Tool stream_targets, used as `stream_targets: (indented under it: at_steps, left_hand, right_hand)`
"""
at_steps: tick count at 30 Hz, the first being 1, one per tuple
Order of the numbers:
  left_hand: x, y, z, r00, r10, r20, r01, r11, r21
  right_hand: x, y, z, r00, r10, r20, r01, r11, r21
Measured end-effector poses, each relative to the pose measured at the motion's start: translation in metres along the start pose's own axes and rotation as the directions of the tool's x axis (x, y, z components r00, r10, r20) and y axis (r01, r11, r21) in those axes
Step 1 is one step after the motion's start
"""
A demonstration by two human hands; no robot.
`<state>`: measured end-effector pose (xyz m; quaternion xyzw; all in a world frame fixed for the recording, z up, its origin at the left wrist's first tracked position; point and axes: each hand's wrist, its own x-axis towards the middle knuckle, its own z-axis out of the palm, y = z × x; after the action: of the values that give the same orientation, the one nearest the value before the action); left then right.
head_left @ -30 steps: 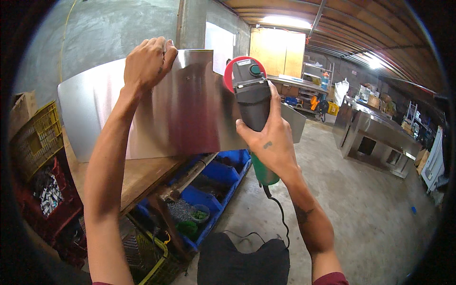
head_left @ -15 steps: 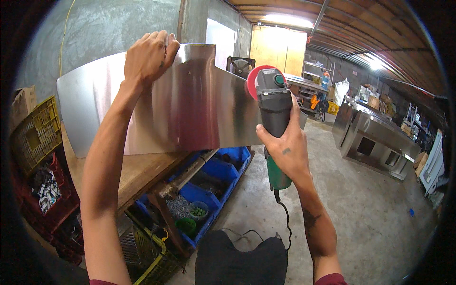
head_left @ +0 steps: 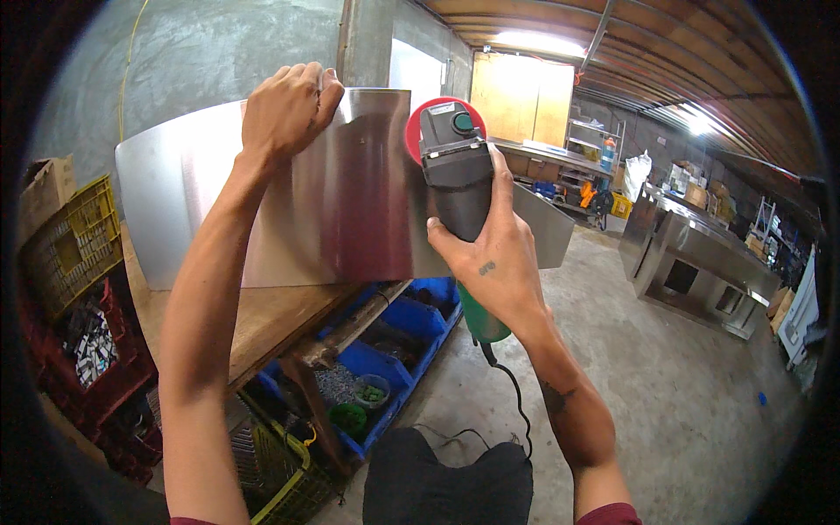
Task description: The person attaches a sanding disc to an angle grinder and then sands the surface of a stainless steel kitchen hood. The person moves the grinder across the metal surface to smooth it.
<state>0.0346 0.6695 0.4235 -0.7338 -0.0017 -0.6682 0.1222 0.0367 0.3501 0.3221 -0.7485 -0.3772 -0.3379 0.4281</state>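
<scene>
Left hand (head_left: 284,114) closed over top edge of the broad, shiny silver metal sheet (head_left: 367,188), fingertips hidden behind it; right hand (head_left: 499,262) wrapped round the black-and-green, cylindrical angle grinder (head_left: 459,188), thumb on its left side, index finger along its right; sheet is in front of the person, tilted up on its lower edge, left part over the brown wooden bench (head_left: 271,315), right end out past the bench; sheet's long axis runs left to right, grinder's roughly upright across it, head up, tail down and slightly right; key relation: round red disc (head_left: 415,131) overlaps the stepped edge right of the left hand; right hand nearer that step, left hand on the taller part; disc contact with metal: cannot tell; black cable (head_left: 521,411) hangs from grinder tail; blue plastic bins (head_left: 426,322) sit below bench edge.
</scene>
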Motion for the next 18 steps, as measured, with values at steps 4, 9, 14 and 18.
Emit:
stream_targets:
  at_steps: [4, 9, 14, 18]
  left_hand:
    - [0.001, -0.001, 0.001, 1.0, 0.021, -0.005, -0.021, 1.0, 0.001]
    - [0.006, 0.0, 0.002, 0.999, 0.005, 0.05, -0.005, 1.0, 0.01]
    - [0.006, 0.001, 0.001, 0.999, -0.021, 0.048, 0.021, 1.0, -0.013]
    - [0.005, 0.003, -0.004, 0.998, -0.017, 0.068, 0.017, 1.0, 0.001]
  right_hand:
    - [-0.005, -0.001, -0.006, 0.998, 0.062, 0.001, -0.062, 0.998, -0.004]
    - [-0.01, 0.013, -0.024, 0.991, 0.128, -0.032, -0.129, 0.992, -0.014]
    - [-0.009, 0.017, -0.022, 0.994, 0.104, -0.045, -0.104, 0.995, 0.001]
    - [-0.007, 0.009, -0.016, 0.997, 0.073, -0.023, -0.073, 0.997, 0.001]
